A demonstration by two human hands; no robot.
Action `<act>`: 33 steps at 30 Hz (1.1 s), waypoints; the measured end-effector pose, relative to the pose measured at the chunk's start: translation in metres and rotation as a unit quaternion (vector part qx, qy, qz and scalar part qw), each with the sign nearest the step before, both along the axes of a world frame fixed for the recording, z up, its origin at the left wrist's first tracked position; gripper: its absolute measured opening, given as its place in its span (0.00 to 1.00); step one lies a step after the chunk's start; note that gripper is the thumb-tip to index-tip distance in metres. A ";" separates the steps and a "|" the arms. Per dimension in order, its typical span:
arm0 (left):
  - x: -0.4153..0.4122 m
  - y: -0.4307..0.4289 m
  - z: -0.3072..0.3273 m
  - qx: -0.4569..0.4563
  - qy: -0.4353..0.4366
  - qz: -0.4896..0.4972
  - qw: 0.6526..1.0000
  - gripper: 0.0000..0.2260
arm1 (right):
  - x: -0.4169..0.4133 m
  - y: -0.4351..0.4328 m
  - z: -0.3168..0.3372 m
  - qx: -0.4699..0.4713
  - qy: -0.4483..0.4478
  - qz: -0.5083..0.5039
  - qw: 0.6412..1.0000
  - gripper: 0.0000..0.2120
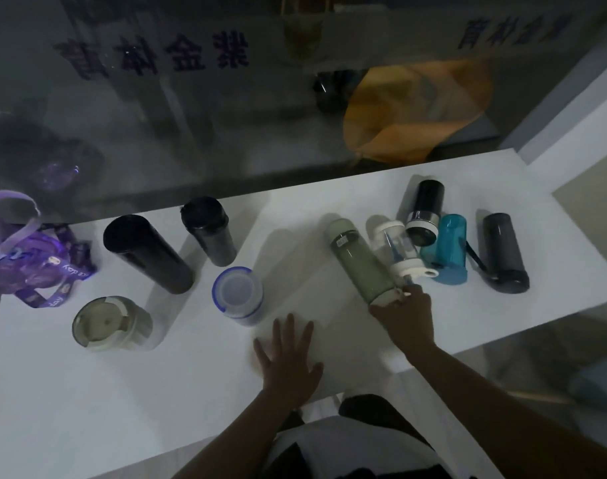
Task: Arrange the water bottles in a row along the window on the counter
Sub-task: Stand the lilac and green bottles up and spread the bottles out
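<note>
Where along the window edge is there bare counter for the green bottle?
Free: the stretch by the window between the black-lidded tumbler and the green bottle. Crowded: right of it, where the clear bottle, blue bottle and others cluster.

A white counter point(157, 392) is seen below a window. Toward its left edge, four bottles are stood upright beside a purple bottle point(36, 261). Toward its right edge, five bottles are laid on their sides, including a green bottle point(361, 261).

Smooth matt white counter point(157, 392) — translucent plastic green bottle point(361, 261).
</note>
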State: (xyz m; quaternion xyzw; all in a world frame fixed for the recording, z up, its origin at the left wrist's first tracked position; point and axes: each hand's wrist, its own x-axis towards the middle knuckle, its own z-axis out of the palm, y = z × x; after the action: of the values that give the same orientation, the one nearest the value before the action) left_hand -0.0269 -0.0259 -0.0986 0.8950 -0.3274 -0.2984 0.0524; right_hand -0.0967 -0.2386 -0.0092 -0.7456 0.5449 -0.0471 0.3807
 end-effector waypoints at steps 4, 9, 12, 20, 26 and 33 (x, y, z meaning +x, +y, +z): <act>0.001 -0.001 0.000 0.002 0.026 -0.006 1.000 0.36 | 0.022 -0.014 0.055 -0.100 0.010 0.103 0.990 0.33; 0.002 -0.003 0.003 0.002 0.039 -0.005 0.999 0.37 | 0.098 -0.030 0.114 -0.180 0.035 0.271 0.945 0.33; 0.004 -0.002 0.005 0.002 0.040 -0.012 0.999 0.37 | 0.141 -0.023 0.138 -0.168 0.058 0.337 0.925 0.31; 0.006 0.000 0.006 0.019 0.040 -0.027 0.999 0.40 | 0.172 0.002 0.146 -0.152 0.082 0.435 0.884 0.32; 0.010 -0.003 0.013 0.032 0.052 -0.029 0.998 0.42 | 0.166 0.006 0.126 -0.170 0.051 0.431 0.885 0.37; 0.023 -0.033 0.038 0.011 0.109 0.035 0.993 0.34 | 0.141 -0.022 0.137 -0.036 -0.051 0.413 0.908 0.40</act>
State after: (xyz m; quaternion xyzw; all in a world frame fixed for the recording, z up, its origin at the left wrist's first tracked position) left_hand -0.0037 -0.0589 -0.0608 0.8684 -0.2850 -0.3960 0.0886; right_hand 0.0440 -0.2606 0.1282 -0.9140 0.1656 0.0569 0.3661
